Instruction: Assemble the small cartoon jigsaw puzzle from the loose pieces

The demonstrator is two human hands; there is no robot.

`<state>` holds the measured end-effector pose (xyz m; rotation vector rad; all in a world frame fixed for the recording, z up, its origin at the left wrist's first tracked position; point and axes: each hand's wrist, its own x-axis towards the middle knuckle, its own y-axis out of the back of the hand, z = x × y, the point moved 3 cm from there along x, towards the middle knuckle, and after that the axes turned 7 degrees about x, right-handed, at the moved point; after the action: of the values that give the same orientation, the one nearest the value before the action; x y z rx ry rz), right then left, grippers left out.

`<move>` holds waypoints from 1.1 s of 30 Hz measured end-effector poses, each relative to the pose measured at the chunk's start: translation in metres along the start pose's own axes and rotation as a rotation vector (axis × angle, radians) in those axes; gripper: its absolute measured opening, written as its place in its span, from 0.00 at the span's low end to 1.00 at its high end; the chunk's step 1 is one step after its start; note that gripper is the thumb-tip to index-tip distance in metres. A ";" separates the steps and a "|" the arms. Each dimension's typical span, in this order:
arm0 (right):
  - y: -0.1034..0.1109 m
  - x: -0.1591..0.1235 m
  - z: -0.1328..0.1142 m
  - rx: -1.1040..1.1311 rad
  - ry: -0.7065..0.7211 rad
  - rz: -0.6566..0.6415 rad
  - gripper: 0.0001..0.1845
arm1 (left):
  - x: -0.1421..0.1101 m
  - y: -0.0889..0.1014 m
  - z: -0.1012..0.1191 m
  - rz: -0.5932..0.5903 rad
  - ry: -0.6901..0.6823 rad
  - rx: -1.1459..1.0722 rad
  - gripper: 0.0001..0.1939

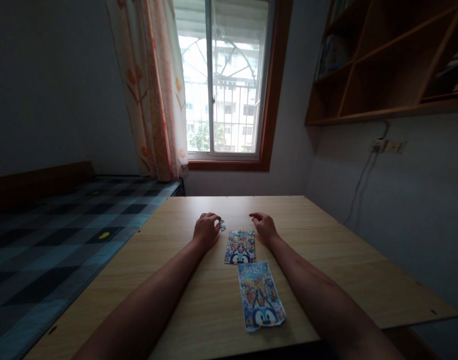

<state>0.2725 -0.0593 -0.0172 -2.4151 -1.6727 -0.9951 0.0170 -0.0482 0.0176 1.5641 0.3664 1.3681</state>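
My left hand [207, 231] rests on the table with fingers curled, thumb and forefinger closed at the edge of a small puzzle piece [222, 221]. Just below it lies another loose piece [223, 228]. Between my hands is a jigsaw puzzle [240, 248], mostly assembled, with a colourful cartoon picture; its top edge is uneven. My right hand [265, 226] is beside the puzzle's upper right corner, forefinger stretched out to the left and nothing visible in it. Nearer to me, a printed picture sheet [261, 297] with the same cartoon design lies slightly turned, its bottom edge ragged.
The wooden table [304, 215] reaches toward the wall under a window [232, 100]. A bed with a checked cover [82, 225] stands along the left. At the right are wall shelves [386, 65] and a socket with a hanging cable [379, 146]. A flowered curtain [154, 90] hangs beside the window.
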 end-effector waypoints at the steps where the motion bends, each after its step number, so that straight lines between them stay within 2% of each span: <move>1: 0.000 0.000 0.001 -0.009 -0.013 -0.004 0.18 | 0.000 0.000 0.001 -0.007 0.008 0.008 0.10; 6: -0.002 -0.003 -0.001 -0.106 -0.031 -0.094 0.17 | -0.001 -0.002 0.000 -0.019 0.005 0.020 0.10; 10: -0.005 -0.005 -0.007 -0.210 0.010 -0.182 0.17 | -0.001 -0.008 -0.005 -0.001 -0.020 0.031 0.10; 18: -0.006 -0.007 -0.012 -0.255 0.029 -0.232 0.18 | 0.000 -0.016 -0.013 0.016 -0.013 0.070 0.14; 24: -0.006 -0.008 -0.014 -0.258 0.036 -0.255 0.21 | -0.001 -0.012 -0.011 0.016 0.021 0.069 0.16; 29: -0.005 -0.009 -0.017 -0.290 0.010 -0.259 0.19 | -0.001 -0.005 0.002 0.019 -0.143 0.019 0.12; 33: -0.006 -0.013 -0.027 -0.434 0.063 -0.277 0.18 | -0.004 -0.002 0.019 -0.013 -0.304 -0.009 0.10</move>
<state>0.2518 -0.0781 -0.0049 -2.3877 -1.9810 -1.6062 0.0333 -0.0588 0.0159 1.7272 0.1832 1.0978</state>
